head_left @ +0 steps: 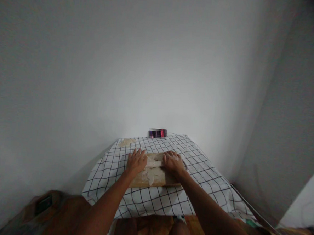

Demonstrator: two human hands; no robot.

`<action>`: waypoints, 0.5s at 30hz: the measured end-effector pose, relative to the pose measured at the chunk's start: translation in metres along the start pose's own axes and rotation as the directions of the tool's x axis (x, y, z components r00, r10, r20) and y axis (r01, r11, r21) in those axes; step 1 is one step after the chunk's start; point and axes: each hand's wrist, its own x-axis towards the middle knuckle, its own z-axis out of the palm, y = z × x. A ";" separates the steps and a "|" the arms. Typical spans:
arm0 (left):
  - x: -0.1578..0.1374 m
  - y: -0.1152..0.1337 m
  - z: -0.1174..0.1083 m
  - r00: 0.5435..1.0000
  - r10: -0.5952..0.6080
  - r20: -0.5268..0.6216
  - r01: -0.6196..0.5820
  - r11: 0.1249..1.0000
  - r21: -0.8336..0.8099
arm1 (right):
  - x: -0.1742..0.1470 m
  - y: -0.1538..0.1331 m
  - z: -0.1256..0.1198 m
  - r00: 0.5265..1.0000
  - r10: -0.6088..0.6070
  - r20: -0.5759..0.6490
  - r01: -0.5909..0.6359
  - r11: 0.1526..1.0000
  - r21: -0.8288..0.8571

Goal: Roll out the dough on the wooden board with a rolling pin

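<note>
A pale rolling pin (154,163) lies crosswise over a wooden board (139,183), its middle showing between my hands. My left hand (137,161) presses down over the pin's left end, fingers stretched forward and apart. Over the right end, the fingers of my right hand (173,161) curve around the pin, which hides most of that end. Thin, uneven pale dough (151,176) is spread on the board in front of the pin, with light smears around it. A dark curved handle or ring (185,165) shows just beyond my right wrist.
A white cloth with black grid lines (151,202) covers the table. A beige patch (127,142), perhaps flour, lies at its back left. A small pixelated dark and red object (157,133) stands at the back by the wall. My knee (179,234) shows below the front edge.
</note>
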 end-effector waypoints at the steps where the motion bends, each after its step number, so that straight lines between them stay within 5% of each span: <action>1: 0.006 -0.001 -0.001 0.999 -0.011 0.034 0.012 1.000 -0.003 | 0.005 0.000 0.000 1.000 0.004 0.020 -0.003 1.000 -0.008; 10: 0.068 -0.013 0.017 0.995 -0.082 0.060 0.091 0.983 -0.160 | 0.069 0.017 0.016 0.962 -0.045 0.271 0.058 0.997 -0.042; 15: 0.088 -0.018 0.025 0.990 -0.111 0.082 0.125 0.975 -0.185 | 0.093 0.026 0.032 0.953 -0.113 0.280 0.132 0.990 -0.052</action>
